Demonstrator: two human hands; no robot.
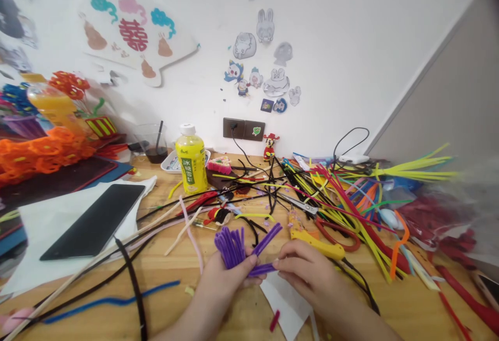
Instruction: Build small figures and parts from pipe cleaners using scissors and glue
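My left hand (230,278) is closed around a bundle of purple pipe cleaners (231,247), bent into loops at the top. Two purple lengths stick out of it to the right, one slanting upward and one nearly level. With its fingertips, my right hand (307,271) pinches the end of the level purple strand (263,269). Beneath the hands lies a piece of white paper (286,302), with a short magenta piece (275,320) on it. Just beyond my right hand is a yellow-handled tool (319,243), perhaps a glue gun.
Loose pipe cleaners in many colours (351,200) spread across the right, with red-handled scissors (343,237) among them. A yellow drink bottle (191,161) and a cup of dark liquid (156,148) stand behind. At left lies a black tablet (95,221) on white paper, near orange flowers (42,156).
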